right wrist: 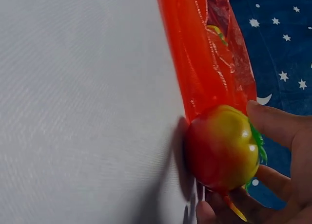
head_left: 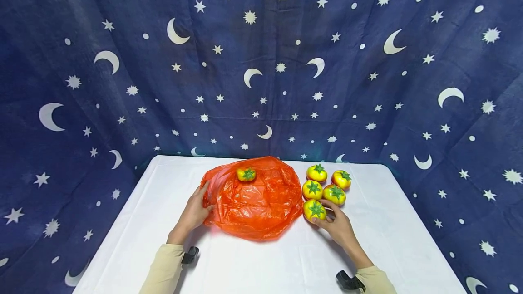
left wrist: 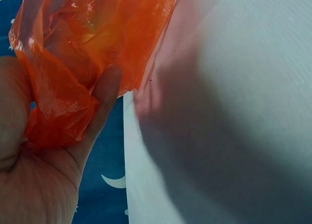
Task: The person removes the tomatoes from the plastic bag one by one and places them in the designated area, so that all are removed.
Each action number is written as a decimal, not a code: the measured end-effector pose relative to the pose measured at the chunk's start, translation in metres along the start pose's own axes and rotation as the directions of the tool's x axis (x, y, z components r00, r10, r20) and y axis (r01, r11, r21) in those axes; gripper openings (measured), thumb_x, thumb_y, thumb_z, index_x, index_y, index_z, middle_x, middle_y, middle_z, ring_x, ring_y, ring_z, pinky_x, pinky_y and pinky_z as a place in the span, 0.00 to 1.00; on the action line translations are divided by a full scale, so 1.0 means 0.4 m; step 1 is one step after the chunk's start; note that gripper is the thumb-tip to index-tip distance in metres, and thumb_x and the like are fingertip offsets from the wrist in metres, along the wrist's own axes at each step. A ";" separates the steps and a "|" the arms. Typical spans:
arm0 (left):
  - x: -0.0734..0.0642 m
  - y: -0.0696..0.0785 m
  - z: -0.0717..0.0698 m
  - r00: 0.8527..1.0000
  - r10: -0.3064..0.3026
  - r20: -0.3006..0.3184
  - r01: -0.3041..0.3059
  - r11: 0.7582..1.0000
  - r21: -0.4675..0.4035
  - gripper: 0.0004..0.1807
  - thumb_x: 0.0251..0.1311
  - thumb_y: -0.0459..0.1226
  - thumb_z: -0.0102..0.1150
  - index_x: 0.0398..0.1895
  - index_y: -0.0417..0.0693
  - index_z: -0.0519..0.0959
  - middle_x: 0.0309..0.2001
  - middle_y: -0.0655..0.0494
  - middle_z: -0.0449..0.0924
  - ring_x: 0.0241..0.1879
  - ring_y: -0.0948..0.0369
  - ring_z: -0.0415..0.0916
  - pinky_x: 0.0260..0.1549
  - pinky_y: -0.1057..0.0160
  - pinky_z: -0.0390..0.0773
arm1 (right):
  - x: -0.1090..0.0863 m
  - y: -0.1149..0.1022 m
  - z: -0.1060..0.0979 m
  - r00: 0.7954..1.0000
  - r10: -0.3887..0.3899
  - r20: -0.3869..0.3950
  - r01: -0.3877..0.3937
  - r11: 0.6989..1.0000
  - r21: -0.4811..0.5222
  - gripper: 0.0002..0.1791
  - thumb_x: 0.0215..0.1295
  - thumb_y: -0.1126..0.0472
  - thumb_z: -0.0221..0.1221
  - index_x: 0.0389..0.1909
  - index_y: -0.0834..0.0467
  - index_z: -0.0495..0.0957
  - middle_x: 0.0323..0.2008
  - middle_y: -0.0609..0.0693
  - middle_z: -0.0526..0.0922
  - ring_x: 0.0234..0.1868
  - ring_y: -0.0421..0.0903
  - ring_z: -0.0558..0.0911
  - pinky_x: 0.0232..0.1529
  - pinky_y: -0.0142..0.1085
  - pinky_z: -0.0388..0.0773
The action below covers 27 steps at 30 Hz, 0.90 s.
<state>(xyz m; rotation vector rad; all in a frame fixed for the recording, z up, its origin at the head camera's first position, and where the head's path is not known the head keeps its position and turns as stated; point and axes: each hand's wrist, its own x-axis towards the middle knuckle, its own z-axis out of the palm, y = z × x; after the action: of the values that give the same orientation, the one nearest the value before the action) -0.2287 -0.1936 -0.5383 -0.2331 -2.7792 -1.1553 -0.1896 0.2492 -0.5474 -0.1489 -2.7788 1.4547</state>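
A crinkled red-orange plastic bag (head_left: 261, 203) lies spread on the table, with one yellow-and-red tomato (head_left: 246, 174) showing at its far part. At the bag's left edge, my left hand (head_left: 196, 210) holds the plastic between thumb and fingers; the left wrist view shows a fold of the bag bunched against the palm. To the right of the bag, my right hand (head_left: 337, 226) grips the nearest tomato (head_left: 314, 210), thumb on one side and fingers on the other. In the right wrist view that tomato (right wrist: 222, 148) sits close against the bag's edge.
Behind the gripped tomato, several more tomatoes with green leafy tops (head_left: 334, 194) stand grouped right of the bag. A white cloth covers the table (head_left: 261, 267). Dark blue fabric (head_left: 261, 58) with moons and stars hangs around the table's back and sides.
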 end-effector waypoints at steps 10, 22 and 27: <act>0.004 0.001 0.001 1.000 0.004 0.018 -0.004 1.000 -0.002 0.47 0.52 0.27 0.67 0.75 0.36 0.55 0.70 0.30 0.59 0.70 0.34 0.59 0.68 0.37 0.62 | -0.003 -0.056 -0.041 0.993 -0.091 -0.075 0.095 0.994 0.062 0.38 0.57 0.56 0.70 0.68 0.60 0.66 0.65 0.62 0.73 0.65 0.60 0.74 0.66 0.53 0.71; 0.007 0.010 -0.002 0.999 -0.018 0.026 0.018 1.000 -0.013 0.47 0.51 0.26 0.67 0.76 0.38 0.55 0.71 0.32 0.59 0.70 0.35 0.59 0.69 0.39 0.62 | -0.004 -0.154 -0.025 0.980 -0.184 -0.082 0.196 0.962 0.192 0.36 0.58 0.57 0.69 0.66 0.60 0.68 0.65 0.59 0.72 0.66 0.57 0.73 0.66 0.53 0.70; 0.006 0.014 -0.001 1.000 -0.007 0.021 0.008 1.000 -0.013 0.48 0.50 0.25 0.67 0.75 0.37 0.55 0.71 0.31 0.58 0.70 0.35 0.58 0.68 0.38 0.62 | 0.001 -0.186 -0.006 0.978 -0.204 -0.043 0.208 0.946 0.249 0.34 0.58 0.57 0.69 0.65 0.57 0.69 0.64 0.60 0.72 0.64 0.59 0.73 0.65 0.50 0.73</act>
<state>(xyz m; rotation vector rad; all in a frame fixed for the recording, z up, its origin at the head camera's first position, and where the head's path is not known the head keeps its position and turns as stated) -0.2299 -0.1897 -0.5338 -0.2380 -2.7938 -1.1806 -0.1959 0.2091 -0.4851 0.1273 -2.4748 1.7202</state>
